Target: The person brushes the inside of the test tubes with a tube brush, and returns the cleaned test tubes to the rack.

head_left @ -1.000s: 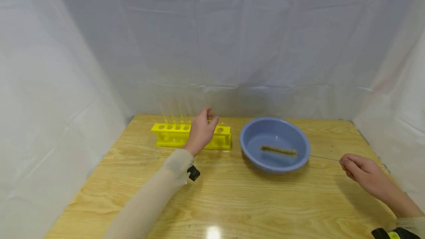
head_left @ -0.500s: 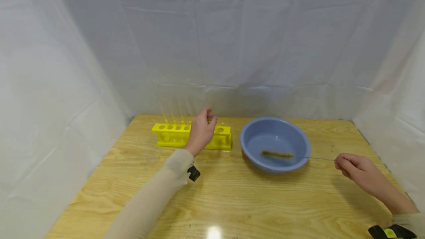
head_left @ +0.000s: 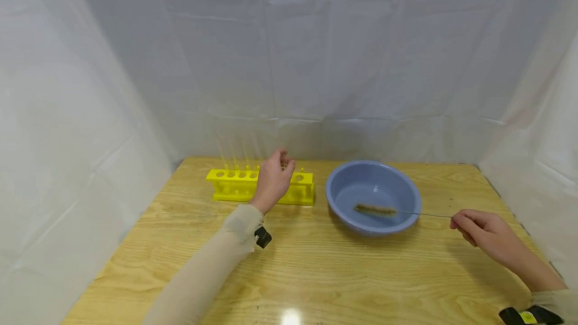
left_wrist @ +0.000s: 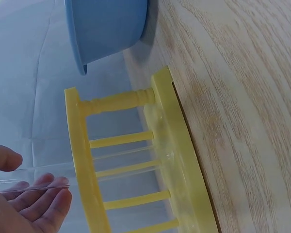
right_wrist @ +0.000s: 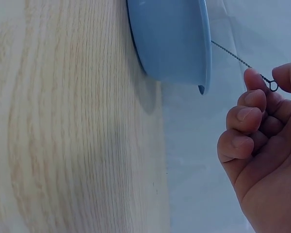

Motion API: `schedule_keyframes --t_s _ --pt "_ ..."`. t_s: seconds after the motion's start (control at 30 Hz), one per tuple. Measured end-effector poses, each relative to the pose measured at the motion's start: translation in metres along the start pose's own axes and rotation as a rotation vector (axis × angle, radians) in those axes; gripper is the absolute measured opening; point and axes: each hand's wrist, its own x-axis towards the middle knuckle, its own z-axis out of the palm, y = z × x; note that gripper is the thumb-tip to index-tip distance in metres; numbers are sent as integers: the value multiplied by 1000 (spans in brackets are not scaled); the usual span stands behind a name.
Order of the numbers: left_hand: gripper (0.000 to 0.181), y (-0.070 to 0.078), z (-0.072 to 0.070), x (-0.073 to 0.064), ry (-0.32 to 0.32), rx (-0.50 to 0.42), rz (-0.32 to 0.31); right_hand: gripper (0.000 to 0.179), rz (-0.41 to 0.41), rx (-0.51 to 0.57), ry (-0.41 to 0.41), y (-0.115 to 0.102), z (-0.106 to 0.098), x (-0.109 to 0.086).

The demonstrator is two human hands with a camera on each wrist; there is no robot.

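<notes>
In the head view my left hand (head_left: 273, 179) is over the yellow test tube rack (head_left: 235, 179). The left wrist view has a clear test tube (left_wrist: 121, 162) standing in that rack; its upper end passes between my spread thumb and loosely bent fingers, with no firm grip visible. My right hand (head_left: 489, 234) pinches the looped wire end of a test tube brush (head_left: 376, 209) between thumb and forefinger. The wire handle crosses the rim of the blue basin (head_left: 343, 177), and the bristles lie low inside it. In the right wrist view the basin's wall hides the bristles.
Several faint clear tubes (head_left: 235, 152) rise at the rack's back left. The basin stands right of the rack on the wooden table (head_left: 289, 265). White sheeting (head_left: 293, 64) encloses the back and both sides.
My right hand has shifted slightly left. The brush's bristles have dropped a little lower in the basin. My left hand has stayed nearly still over the rack.
</notes>
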Motion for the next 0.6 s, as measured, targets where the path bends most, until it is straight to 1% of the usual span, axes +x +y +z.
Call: schedule_keyframes --t_s 0.27,0.43,0.53,0.6 --pt "36 -1 -1 1 4 -25 13 26 -6 4 2 1 1 0" --pt "36 0 -5 3 18 -45 46 25 -10 -2 10 1 3 0" --pt "36 2 -8 5 32 -74 64 25 -7 -5 14 1 4 1" --pt "35 4 -11 6 51 -91 76 25 -4 -3 15 1 5 1"
